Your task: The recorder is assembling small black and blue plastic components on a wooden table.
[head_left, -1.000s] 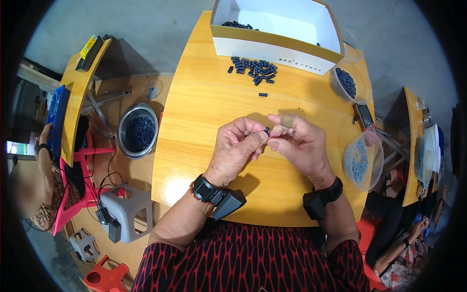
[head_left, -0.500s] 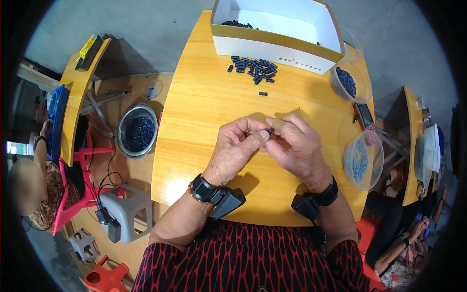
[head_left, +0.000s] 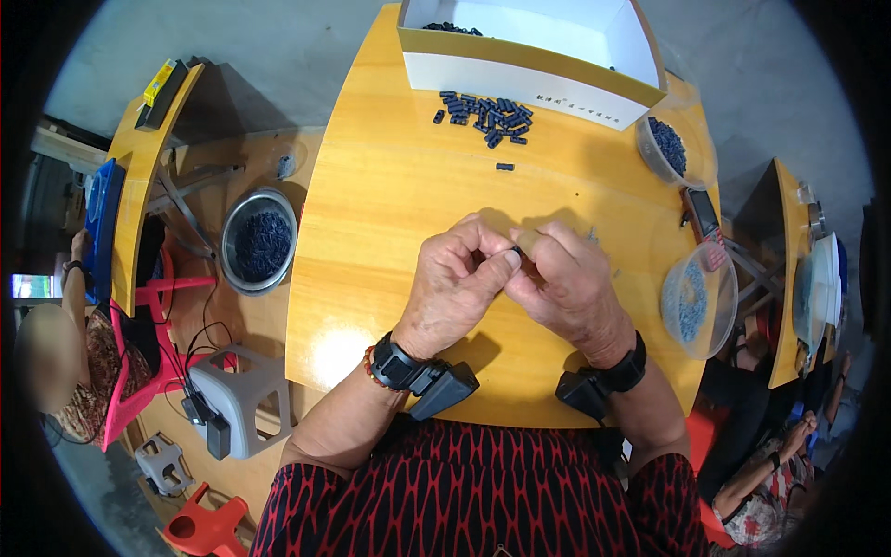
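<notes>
My left hand [head_left: 455, 285] is closed in a pinch, its thumb pressed toward the index finger. Between the fingertips a small dark cylindrical piece [head_left: 516, 251] barely shows. My right hand [head_left: 571, 295] is closed too, with its fingertips meeting the left ones at that piece. What the right fingers hold is hidden. Beyond the hands a single dark-blue ribbed cylinder [head_left: 505, 167] lies on the wooden table [head_left: 371, 232]. Farther back is a loose pile of similar dark-blue cylinders [head_left: 489, 115]. Tiny pale bits [head_left: 592, 236] lie just past the right hand.
A white and gold box [head_left: 520, 84] holds more dark pieces at the back. On the right stand a tub of dark pieces [head_left: 703, 174], a phone [head_left: 701, 215] and a tub of pale-blue bits [head_left: 724, 297]. A metal bowl [head_left: 290, 237] sits left; people sit on both sides.
The fingers have shifted slightly around the small piece, which shows less now. Pale bits beside the right hand have come into view. The whole view has moved a little.
</notes>
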Demonstrator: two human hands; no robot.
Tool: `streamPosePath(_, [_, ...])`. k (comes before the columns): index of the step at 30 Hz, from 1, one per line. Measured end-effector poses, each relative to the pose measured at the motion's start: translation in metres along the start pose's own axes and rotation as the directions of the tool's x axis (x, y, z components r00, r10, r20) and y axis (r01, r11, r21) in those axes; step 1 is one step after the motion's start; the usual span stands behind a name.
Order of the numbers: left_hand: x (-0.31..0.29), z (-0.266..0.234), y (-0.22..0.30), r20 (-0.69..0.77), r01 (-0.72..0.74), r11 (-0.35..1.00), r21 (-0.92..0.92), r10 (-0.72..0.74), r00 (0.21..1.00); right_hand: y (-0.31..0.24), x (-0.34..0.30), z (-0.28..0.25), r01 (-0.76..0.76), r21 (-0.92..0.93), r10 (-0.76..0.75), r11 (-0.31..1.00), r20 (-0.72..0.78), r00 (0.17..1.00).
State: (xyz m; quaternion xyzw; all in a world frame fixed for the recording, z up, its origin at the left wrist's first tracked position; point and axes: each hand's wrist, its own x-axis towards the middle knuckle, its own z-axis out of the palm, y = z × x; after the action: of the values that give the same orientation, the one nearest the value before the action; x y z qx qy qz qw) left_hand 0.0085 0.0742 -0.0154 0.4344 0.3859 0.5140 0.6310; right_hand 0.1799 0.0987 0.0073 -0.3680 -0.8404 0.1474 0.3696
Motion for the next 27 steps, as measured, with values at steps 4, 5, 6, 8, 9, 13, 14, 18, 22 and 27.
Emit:
streamPosePath(4, [0.001, -0.002, 0.000, -0.008, -0.003, 1.000, 0.031, 0.003, 1.000, 0.000, -0.004, 0.001, 0.044, -0.043, -0.044, 0.998, 0.008, 0.999])
streamPosePath(5, [0.000, -0.002, 0.001, -0.008, 0.009, 0.998, 0.055, -0.008, 1.000, 0.000, -0.006, 0.002, 0.048, -0.039, -0.047, 0.998, 0.021, 0.999])
streamPosePath(6, [0.000, -0.001, 0.002, -0.006, 0.020, 0.997, 0.080, -0.019, 1.000, -0.002, -0.006, 0.001, 0.042, -0.034, -0.041, 0.999, 0.026, 0.999])
streamPosePath(8, [0.000, -0.001, 0.002, -0.001, 0.018, 0.998, 0.068, -0.018, 1.000, -0.006, -0.005, -0.002, 0.044, -0.054, -0.043, 0.998, 0.022, 0.999])
streamPosePath(9, [0.001, 0.000, 0.004, 0.009, 0.002, 0.998, 0.059, -0.002, 1.000, -0.007, -0.006, -0.002, 0.045, -0.052, -0.043, 0.998, 0.023, 0.999])
streamPosePath(13, [0.005, 0.000, 0.004, 0.021, 0.011, 1.000, -0.025, -0.011, 1.000, -0.002, -0.004, 0.004, -0.085, 0.047, 0.084, 0.995, 0.032, 0.996])
streamPosePath(14, [0.007, 0.001, 0.003, 0.002, 0.028, 0.991, -0.129, -0.028, 1.000, -0.002, -0.002, 0.004, -0.197, 0.160, 0.191, 0.967, 0.052, 0.980])
streamPosePath(18, [0.009, -0.012, -0.007, -0.027, 0.054, 0.915, -0.399, -0.071, 0.997, -0.011, 0.005, -0.008, -0.362, 0.263, 0.349, 0.894, 0.098, 0.932])
streamPosePath(22, [0.006, -0.011, -0.001, -0.035, 0.057, 0.877, -0.478, -0.084, 0.996, -0.016, 0.005, -0.016, -0.431, 0.386, 0.458, 0.816, 0.024, 0.889])
streamPosePath(27, [0.002, -0.009, 0.009, -0.090, 0.028, 0.904, -0.427, -0.073, 0.993, -0.036, 0.001, -0.038, -0.275, 0.197, 0.264, 0.941, 0.082, 0.961])
